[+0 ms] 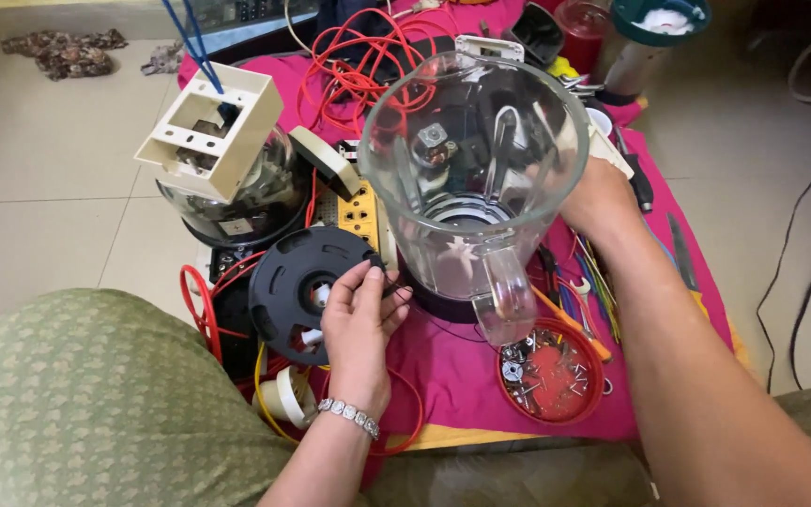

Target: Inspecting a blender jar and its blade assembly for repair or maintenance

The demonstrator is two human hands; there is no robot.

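Note:
A clear blender jar with a handle stands tilted toward me on a magenta cloth. My right hand reaches behind the jar's right side and holds it; the fingers are hidden by the jar. My left hand, with a bracelet on the wrist, pinches a small dark part at the jar's lower left, next to a black round disc.
A cream switch box rests on a glass bowl. Red wire coils at the back. A red lid with screws lies front right, tools beside it. Tape rolls sit near my green-clad knee.

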